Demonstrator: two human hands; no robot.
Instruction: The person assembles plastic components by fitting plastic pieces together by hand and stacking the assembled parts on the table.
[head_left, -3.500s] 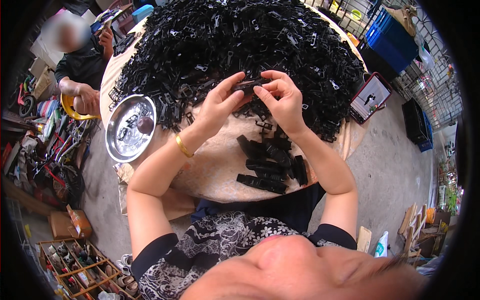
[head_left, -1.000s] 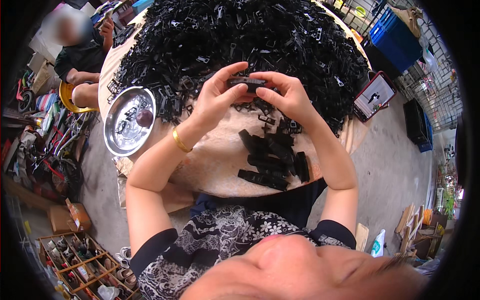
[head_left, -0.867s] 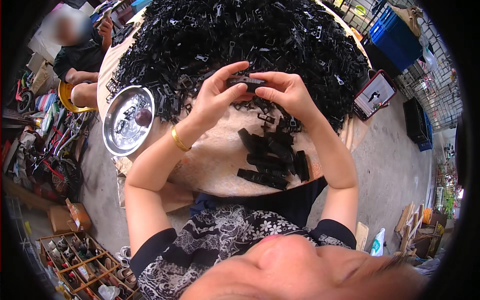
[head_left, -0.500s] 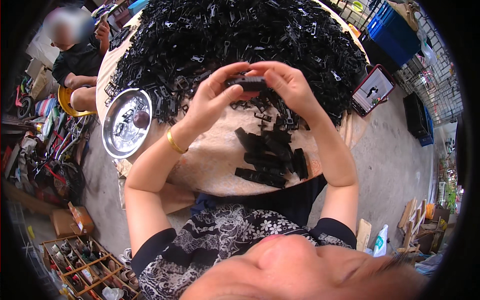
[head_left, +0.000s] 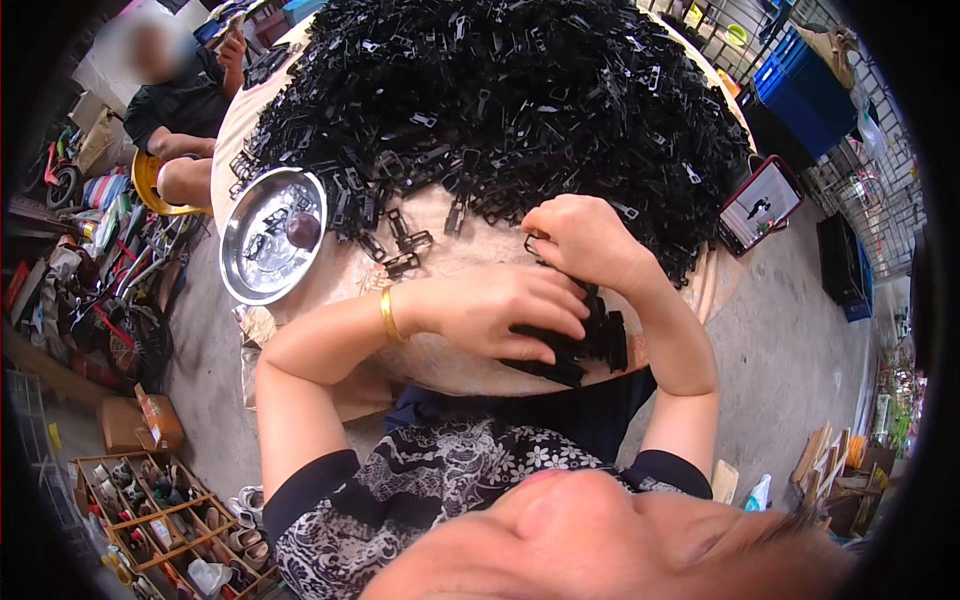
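Note:
My left hand (head_left: 500, 308), fingers apart and bent, rests over a small stack of long black plastic blocks (head_left: 612, 342) near the table's front edge. The palm side is hidden, and so is part of the stack. Just beyond it, my right hand (head_left: 592, 240) pinches a small black plastic frame piece (head_left: 536, 243) between thumb and fingers. A few similar loose black frame pieces (head_left: 402, 262) lie on the cloth to the left. Behind both hands rises a large heap of black plastic pieces (head_left: 480, 110).
A round metal tray (head_left: 232, 270) with a dark round object (head_left: 302, 230) and some black pieces stands at the table's left. A propped phone or tablet (head_left: 760, 207) is at the right edge. Another person (head_left: 180, 110) sits at the far left. A blue crate (head_left: 800, 90) stands far right.
My hands have parted and come down from the heap. The dark block they held is no longer visible in them. The left hand now lies over the stack; the right pinches a frame piece.

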